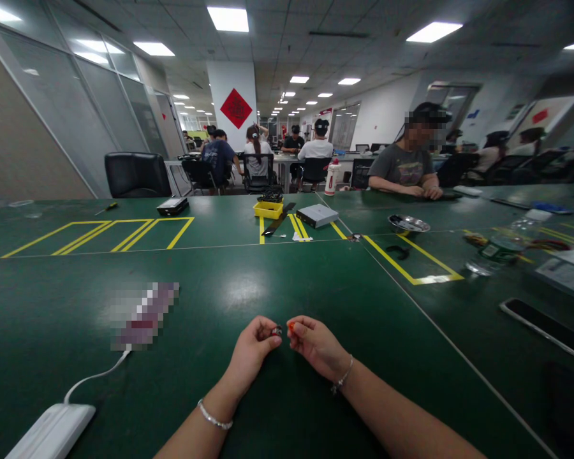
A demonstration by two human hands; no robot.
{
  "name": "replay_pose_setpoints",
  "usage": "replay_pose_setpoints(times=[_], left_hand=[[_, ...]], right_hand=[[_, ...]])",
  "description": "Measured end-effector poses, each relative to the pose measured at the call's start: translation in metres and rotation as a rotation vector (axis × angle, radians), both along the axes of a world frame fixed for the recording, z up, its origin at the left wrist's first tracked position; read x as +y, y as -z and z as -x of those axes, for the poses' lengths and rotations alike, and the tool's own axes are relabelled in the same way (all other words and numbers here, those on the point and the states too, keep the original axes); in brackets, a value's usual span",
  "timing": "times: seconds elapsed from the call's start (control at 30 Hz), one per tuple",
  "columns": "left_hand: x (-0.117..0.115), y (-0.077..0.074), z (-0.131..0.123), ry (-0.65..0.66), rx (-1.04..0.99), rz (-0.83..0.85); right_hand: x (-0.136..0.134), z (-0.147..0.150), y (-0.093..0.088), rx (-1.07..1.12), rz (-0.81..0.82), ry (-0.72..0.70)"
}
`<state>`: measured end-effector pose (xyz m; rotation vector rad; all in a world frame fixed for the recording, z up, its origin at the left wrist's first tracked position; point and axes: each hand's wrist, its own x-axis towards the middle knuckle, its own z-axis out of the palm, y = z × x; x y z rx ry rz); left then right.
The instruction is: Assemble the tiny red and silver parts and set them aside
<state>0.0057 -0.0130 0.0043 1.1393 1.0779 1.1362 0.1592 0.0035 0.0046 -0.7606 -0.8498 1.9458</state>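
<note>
Just above the green table (210, 408), my left hand (253, 347) pinches a small dark, red and silvery piece (277, 331) between thumb and fingertips. Its exact kind is too small to make out. Facing it, my right hand (320, 347) is closed on a small orange piece (291, 326), partly hidden by the fingers. The two pieces are close together with a narrow gap between them.
To the left lies a blurred-out phone (148, 319) cabled to a white power bank (52, 433). Farther off are a yellow tray (268, 210), a grey box (317, 215) and a metal bowl (409, 223). A water bottle (500, 248) and another phone (550, 328) are right; a person (402, 169) sits opposite.
</note>
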Motion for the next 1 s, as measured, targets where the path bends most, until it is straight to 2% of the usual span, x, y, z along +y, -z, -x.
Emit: replay_pose_setpoints(times=[0.23,0.57,0.8,1.0], left_hand=[[0.0,0.002,-0.002,-0.055,0.151,-0.111],[-0.006,-0.001,-0.005,-0.113,0.475,-0.245],[-0.008,-0.006,-0.007,-0.208,0.533,-0.328],[-0.012,-0.009,-0.008,-0.266,0.565,-0.353]], right_hand=[[-0.001,0.002,0.0,-0.055,-0.015,0.062],[-0.006,0.009,0.004,-0.278,-0.158,0.161],[-0.016,0.016,-0.007,-0.399,-0.202,0.204],[-0.02,0.014,-0.012,-0.472,-0.364,0.204]])
